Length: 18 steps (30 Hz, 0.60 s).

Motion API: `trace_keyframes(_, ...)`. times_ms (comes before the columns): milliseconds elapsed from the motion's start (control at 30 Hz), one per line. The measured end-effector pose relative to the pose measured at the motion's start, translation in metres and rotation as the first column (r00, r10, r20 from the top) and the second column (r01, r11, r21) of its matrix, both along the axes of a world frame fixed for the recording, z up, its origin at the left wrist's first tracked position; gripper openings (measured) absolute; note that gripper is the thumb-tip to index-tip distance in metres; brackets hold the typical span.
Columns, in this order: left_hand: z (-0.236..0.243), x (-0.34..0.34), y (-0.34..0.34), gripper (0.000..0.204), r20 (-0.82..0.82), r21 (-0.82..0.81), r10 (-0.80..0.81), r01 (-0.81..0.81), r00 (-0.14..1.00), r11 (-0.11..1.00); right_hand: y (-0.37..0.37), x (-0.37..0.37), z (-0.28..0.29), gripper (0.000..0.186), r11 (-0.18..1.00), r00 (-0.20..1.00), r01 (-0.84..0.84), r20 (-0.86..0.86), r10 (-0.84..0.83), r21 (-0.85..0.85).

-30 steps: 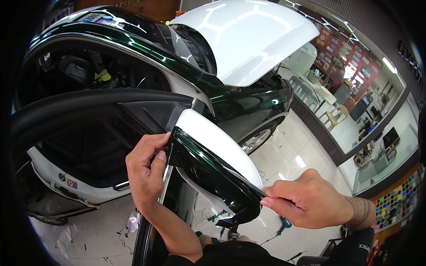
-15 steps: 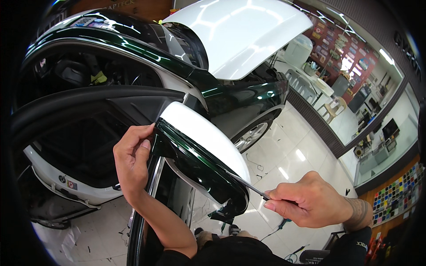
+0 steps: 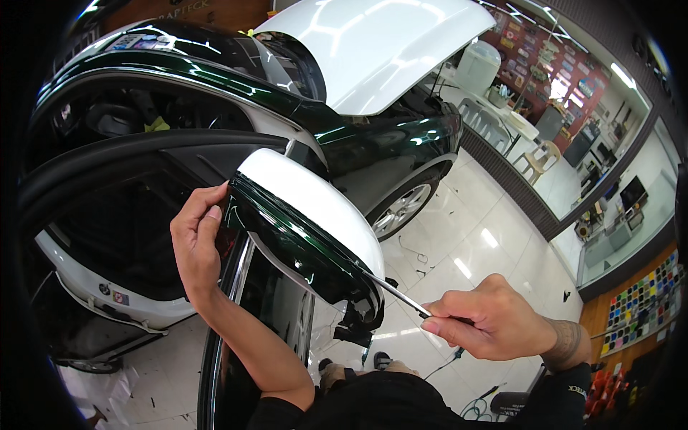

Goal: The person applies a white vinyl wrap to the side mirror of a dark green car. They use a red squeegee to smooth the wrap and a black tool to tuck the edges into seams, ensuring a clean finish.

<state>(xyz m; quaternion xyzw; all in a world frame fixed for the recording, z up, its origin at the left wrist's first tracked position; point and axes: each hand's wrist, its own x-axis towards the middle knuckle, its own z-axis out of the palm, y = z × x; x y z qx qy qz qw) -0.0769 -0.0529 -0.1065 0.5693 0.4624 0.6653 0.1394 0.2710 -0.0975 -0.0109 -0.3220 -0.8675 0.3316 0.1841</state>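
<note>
A side mirror (image 3: 326, 208) with a white upper cap stands out from the car's opened door. Glossy dark green film (image 3: 287, 233) covers its lower part, and a loose flap of film (image 3: 355, 328) hangs at the right end. My left hand (image 3: 198, 233) pinches the film's edge at the mirror's left end, thumb and forefinger together. In my right hand (image 3: 491, 319) is a slim metal cutter knife (image 3: 401, 297). Its tip meets the line between white cap and green film near the right end; the blade's very point is hard to make out.
Around the mirror are the open door's black frame (image 3: 179, 140), the dark green car fender (image 3: 387, 140) and a raised white hood (image 3: 380, 50). Film scraps and a cable lie on the tiled floor (image 3: 466, 236). A colour swatch board (image 3: 641, 304) stands at right.
The whole view has shifted a little, so the mirror sits further left in it. The cutter's tip has slid slightly along the seam toward the mirror's right end. My left hand keeps its pinch.
</note>
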Motion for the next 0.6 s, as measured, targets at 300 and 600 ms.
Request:
trace_keyframes(300,0.000,0.007,-0.002,0.039,0.044,-0.032,0.044,-0.043,0.998,0.999,-0.008,0.012,-0.033,0.009,0.997,0.999,0.012,-0.050,-0.008,0.079)
trace_keyframes(600,0.000,0.009,-0.003,0.041,0.004,-0.041,0.096,-0.096,0.995,0.995,-0.013,0.020,-0.081,0.014,0.991,0.979,0.056,-0.199,-0.032,0.119)
